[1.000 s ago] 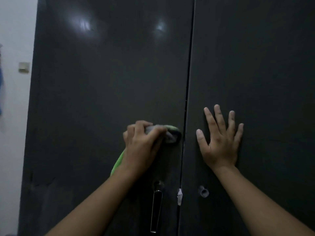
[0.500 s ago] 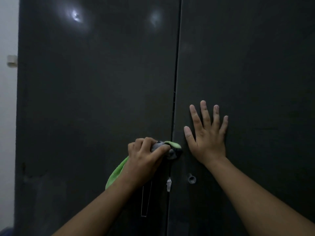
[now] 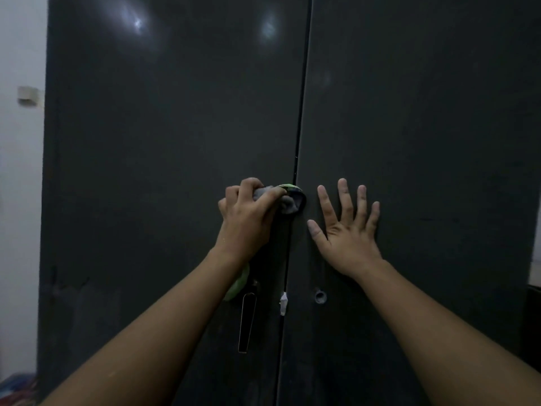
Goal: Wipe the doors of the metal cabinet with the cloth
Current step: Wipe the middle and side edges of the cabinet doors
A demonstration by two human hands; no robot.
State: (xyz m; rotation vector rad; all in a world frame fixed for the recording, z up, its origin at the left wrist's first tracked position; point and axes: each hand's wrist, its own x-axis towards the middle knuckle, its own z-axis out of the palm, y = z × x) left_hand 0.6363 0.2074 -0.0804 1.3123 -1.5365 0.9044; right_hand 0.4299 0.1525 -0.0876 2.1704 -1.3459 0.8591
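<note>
The left hand (image 3: 248, 221) is clenched around a bunched grey-and-green cloth (image 3: 289, 200), pressing it to the left door (image 3: 164, 142) of the dark metal cabinet right at its inner edge, beside the centre seam and above the long door handle (image 3: 247, 320). A green tail of the cloth hangs below that wrist. The right hand (image 3: 348, 238) lies flat with fingers spread and grasping nothing, palm against the right door (image 3: 424, 127) just beside the seam.

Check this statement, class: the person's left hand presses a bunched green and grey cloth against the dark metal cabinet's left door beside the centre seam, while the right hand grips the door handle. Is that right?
Not quite. The head view shows the right hand lying flat, fingers spread, on the right door, not gripping the handle. The rest stands: the left hand presses the bunched green and grey cloth beside the seam.
</note>
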